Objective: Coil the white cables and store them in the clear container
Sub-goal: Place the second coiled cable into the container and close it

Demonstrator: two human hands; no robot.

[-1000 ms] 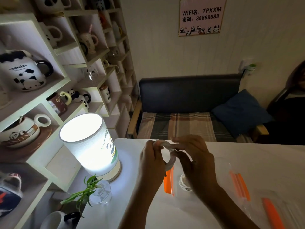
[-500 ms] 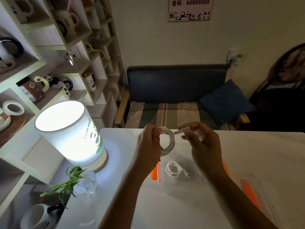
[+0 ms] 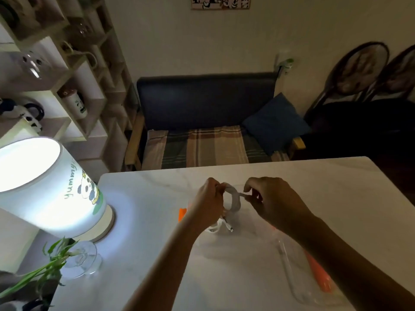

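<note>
Above the middle of the white table (image 3: pixel 292 187), both hands work one white cable coil (image 3: pixel 233 198). Left hand (image 3: pixel 208 203) grips the loops with curled fingers; right hand (image 3: pixel 274 200) pinches the free cable end (image 3: pixel 243 194) beside them. Best, I judge, to wrap that tail snugly round the loops while the left keeps them stacked. A second coiled cable (image 3: pixel 221 227) lies beneath, apparently inside a clear container (image 3: pixel 202 245), though its walls are hard to make out.
</note>
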